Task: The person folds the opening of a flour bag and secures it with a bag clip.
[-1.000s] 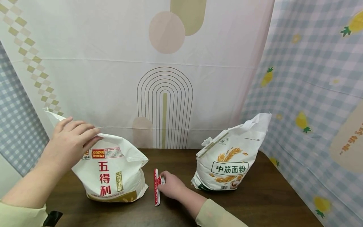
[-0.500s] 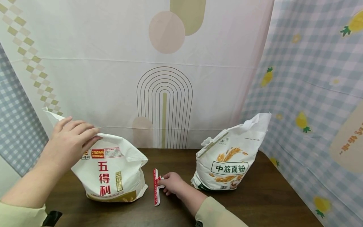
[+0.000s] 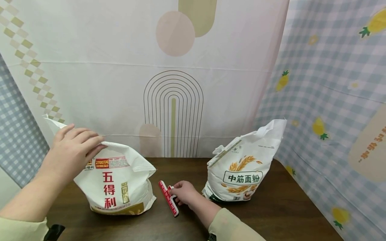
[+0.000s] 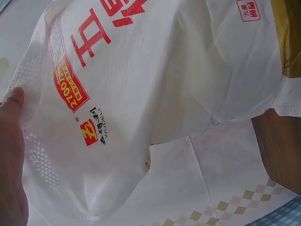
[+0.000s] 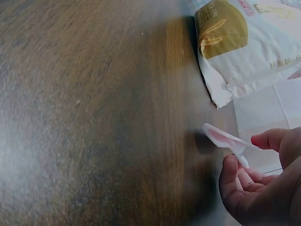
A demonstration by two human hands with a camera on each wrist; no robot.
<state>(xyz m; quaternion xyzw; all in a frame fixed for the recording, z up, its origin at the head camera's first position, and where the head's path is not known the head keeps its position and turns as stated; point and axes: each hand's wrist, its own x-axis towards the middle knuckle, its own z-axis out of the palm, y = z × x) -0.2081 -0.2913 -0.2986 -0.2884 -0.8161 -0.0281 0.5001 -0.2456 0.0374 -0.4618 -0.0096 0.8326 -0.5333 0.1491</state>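
On the left of the head view stands a white flour bag (image 3: 120, 180) with red lettering, its upper part folded over. My left hand (image 3: 73, 147) grips this folded top, fingers over the far side; in the left wrist view the thumb (image 4: 17, 96) lies against the bag's white face. Right of that bag, my right hand (image 3: 184, 192) pinches a red and white bag clip (image 3: 169, 198) by its handle, between thumb and fingers. The clip lies slanted low over the table, its long bar toward the bag. In the right wrist view the clip (image 5: 225, 141) shows pale and edge-on.
A second white flour bag (image 3: 244, 172) with green lettering and wheat ears leans at the right. Both bags stand on a dark wooden table (image 3: 289, 214). A patterned cloth (image 3: 120, 83) hangs behind it, and a checked pineapple cloth (image 3: 325, 100) runs along the right side.
My right hand has shifted its hold on the clip's handle, and the clip has turned from nearly straight to slanted, its near end swinging right. The left hand keeps its grip on the bag.
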